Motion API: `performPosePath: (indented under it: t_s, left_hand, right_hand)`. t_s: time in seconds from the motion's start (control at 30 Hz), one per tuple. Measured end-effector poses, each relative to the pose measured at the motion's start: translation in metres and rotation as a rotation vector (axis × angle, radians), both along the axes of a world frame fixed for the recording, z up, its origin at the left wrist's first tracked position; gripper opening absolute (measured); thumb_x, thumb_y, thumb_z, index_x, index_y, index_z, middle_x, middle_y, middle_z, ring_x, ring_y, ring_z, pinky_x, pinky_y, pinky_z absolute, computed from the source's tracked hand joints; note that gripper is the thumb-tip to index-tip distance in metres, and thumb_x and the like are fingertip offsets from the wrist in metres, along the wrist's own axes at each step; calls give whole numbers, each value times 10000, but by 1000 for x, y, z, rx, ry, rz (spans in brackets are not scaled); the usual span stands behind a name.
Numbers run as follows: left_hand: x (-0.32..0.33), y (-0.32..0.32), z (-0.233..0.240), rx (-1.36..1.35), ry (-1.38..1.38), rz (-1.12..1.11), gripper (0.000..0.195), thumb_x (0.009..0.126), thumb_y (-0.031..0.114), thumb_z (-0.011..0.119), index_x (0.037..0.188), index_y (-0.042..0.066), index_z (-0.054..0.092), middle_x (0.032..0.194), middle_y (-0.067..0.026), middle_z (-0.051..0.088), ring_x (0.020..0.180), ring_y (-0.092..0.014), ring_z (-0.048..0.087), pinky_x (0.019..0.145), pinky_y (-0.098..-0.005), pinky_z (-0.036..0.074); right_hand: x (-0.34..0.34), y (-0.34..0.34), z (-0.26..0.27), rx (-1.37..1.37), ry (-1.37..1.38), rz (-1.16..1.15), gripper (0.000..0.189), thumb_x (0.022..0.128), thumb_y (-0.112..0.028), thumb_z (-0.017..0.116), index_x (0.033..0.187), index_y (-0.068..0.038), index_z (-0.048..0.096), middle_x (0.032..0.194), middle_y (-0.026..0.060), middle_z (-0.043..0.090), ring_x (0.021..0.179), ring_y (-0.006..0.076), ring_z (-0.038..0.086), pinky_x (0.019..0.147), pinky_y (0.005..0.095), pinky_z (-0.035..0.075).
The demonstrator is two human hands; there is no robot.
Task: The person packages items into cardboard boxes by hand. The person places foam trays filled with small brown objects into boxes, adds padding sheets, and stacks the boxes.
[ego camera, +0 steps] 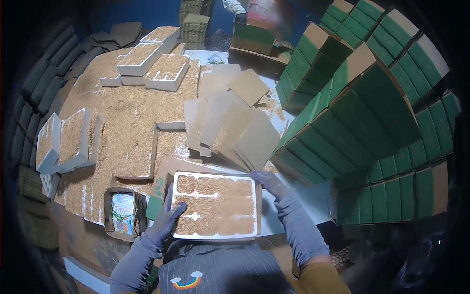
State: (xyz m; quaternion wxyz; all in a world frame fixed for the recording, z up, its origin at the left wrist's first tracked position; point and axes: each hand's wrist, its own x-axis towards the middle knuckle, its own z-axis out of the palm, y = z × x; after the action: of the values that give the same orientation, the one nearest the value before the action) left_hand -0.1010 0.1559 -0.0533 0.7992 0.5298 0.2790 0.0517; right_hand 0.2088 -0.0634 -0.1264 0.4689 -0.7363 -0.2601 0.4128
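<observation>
Directly before me is a white foam tray (256, 205) filled with tan husk-like material, a few white ridges showing through. It sits in an open cardboard box (259, 217), whose brown edges show around it. My left hand (169, 217), in a grey glove, grips the tray's left side, with the thumb over the rim and the other fingers partly hidden by the box wall. At the far right corner, my gloved right hand (271, 183) holds the box edge; its fingertips are partly out of sight. A green-printed box flap (157, 194) spreads out on the left.
Husk material (121, 121) covers much of the table, with filled foam trays (167, 73) stacked on it. Cardboard sheets (238, 121) lie beyond the box. Green cartons (352, 121) rise at right. A small box of packets (123, 213) stands left. Another person's gloved hand (240, 17) is at the back.
</observation>
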Motion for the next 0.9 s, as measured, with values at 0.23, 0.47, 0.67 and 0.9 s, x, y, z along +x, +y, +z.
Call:
performPosePath:
  t_s: [0.23,0.47,0.67,0.9]
  left_hand:
    - [27,-17,0,790,471,-168,711,909,204,636,1471,-6,254,1101,-305,627,1018,-427,620,929,-438,470]
    - [-27,-9,3,1332,75,220,367,889,145,649,1230,16,603,1179,-196,632,1095,-341,612,945,-397,490]
    - [-133,96,-88,1330,685,498,355,829,191,699,1159,85,623,1082,-140,614,1013,-319,580,921,-410,462]
    - [-137,136,-127,984,976,517,374,739,272,781,1021,63,653,862,-122,686,858,-291,663,809,-394,501]
  right_hand:
    - [63,65,-60,-342,-786,-169,878,825,-634,634,1410,-12,433,1391,216,483,1308,334,440,1093,403,331]
    - [40,53,-130,-291,-1107,-21,1014,761,-375,782,1526,-31,213,1548,237,258,1453,380,195,1169,495,143]
    - [46,2,-81,-60,-1136,91,466,865,-70,580,1330,-78,549,1223,158,619,1085,338,595,938,417,477]
    - [-11,-32,50,285,-937,-614,506,996,-193,560,1457,-48,408,1396,173,502,1223,229,509,1012,331,411]
